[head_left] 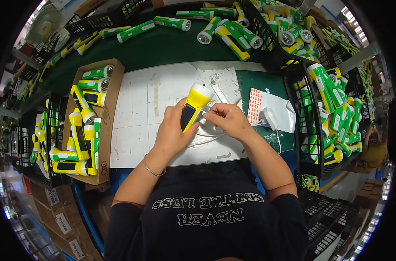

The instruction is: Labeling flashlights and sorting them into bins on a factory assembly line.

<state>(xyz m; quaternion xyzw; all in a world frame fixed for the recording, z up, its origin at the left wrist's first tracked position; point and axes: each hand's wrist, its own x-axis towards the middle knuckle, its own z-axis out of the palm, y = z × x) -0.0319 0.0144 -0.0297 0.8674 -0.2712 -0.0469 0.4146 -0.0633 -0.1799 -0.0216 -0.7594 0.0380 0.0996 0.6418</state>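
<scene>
My left hand [169, 132] is wrapped round a yellow flashlight [198, 98] with a white head and a dark panel along its body. The flashlight is tilted, its head pointing away from me. My right hand [233, 122] is closed at the flashlight's right side, its thumb and fingers pinching the small end of a white cable [208, 140]. That end is against or very near the flashlight's side; whether it is inserted I cannot tell. The cable loops below my hands over the white work surface [134, 117].
A cardboard box [115, 87] of flashlights stands at the left. Black crates [309, 117] heaped with flashlights rise at the right. More flashlights [137, 31] lie along the green belt [163, 45] at the back. A white adapter [270, 118] and a red-dotted sticker sheet [254, 104] lie right of my hands.
</scene>
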